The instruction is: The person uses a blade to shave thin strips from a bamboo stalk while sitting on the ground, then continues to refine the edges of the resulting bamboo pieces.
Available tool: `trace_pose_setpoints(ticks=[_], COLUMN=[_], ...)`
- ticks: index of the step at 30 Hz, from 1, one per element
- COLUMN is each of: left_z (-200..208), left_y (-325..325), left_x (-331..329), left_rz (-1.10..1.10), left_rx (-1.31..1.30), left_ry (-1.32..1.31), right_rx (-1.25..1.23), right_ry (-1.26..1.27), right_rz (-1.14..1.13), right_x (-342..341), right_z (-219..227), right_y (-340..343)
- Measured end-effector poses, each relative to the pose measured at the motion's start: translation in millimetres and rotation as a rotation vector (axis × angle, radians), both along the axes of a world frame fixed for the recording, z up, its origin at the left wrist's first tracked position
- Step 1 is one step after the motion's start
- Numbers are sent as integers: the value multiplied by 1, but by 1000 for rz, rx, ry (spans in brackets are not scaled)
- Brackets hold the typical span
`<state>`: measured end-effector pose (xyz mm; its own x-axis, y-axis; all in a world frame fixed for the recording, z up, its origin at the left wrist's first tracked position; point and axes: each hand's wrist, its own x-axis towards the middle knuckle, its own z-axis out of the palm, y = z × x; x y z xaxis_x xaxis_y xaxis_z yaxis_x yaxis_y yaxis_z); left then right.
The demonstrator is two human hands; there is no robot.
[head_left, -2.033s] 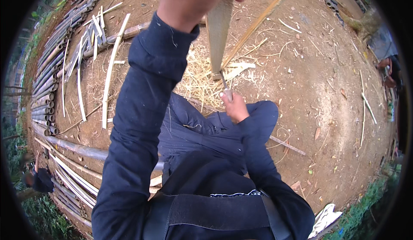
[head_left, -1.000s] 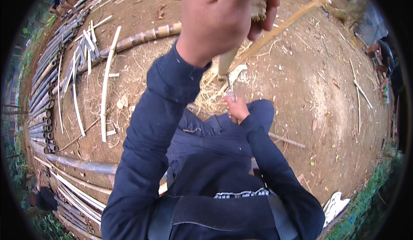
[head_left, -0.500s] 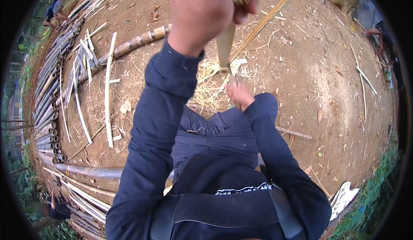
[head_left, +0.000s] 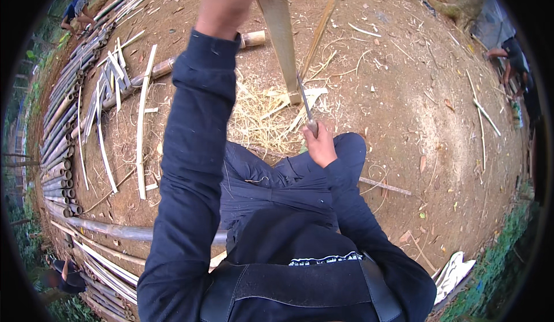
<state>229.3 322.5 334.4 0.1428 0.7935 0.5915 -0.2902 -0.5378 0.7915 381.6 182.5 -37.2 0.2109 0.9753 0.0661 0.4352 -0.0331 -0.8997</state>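
At the top edge my left hand (head_left: pixel 228 2) is closed around the upper part of a split bamboo piece (head_left: pixel 280 39), and some of its fingers are cut off by the frame. The bamboo slants down to the shavings between my legs. My right hand (head_left: pixel 321 145) is wrapped round the handle of a knife (head_left: pixel 306 101). Its narrow blade points up and away, touching or very near the bamboo's lower end. A thin bamboo strip (head_left: pixel 324 25) rises from beside the blade tip, leaning right; whether it is still joined to the piece I cannot tell.
Pale shavings (head_left: pixel 254 114) cover the ground ahead of my legs. A bamboo pole (head_left: pixel 164 68) and split slats (head_left: pixel 146 120) lie to the left, beside stacked bamboo poles (head_left: pixel 57 178). Another pole (head_left: pixel 121 228) lies near my left side. Other people (head_left: pixel 511 62) are at the edges.
My left hand has moved left and up, tilting the bamboo's upper end leftward. The thin strip's upper part has also shifted left. My right hand stays low, slightly nearer me, holding the knife.
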Motion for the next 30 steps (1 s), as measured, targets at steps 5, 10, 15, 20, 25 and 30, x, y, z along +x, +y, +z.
trace_pose_setpoints(ticks=[5,10,15,20,25,30], left_z=[8,63,93,82,98,117], left_y=[5,3,-3,-22,-21,5], left_x=[-21,-40,-38,-6,-15,-23], left_rz=[-190,72,223,-6,-207,-244], left_rx=[155,165,239,308,383,422], left_ry=[-25,-122,-180,-125,-47,-22], right_rx=[-142,-199,-221,-190,-401,-675], right_ry=[-174,-179,-149,-180,89,579], right_rz=[-85,-46,-32,-51,25,123], right_x=[-5,-5,5,7,14,6], right_z=[-13,17,18,13,40,73], right_y=[6,20,-3,-12,-4,-3])
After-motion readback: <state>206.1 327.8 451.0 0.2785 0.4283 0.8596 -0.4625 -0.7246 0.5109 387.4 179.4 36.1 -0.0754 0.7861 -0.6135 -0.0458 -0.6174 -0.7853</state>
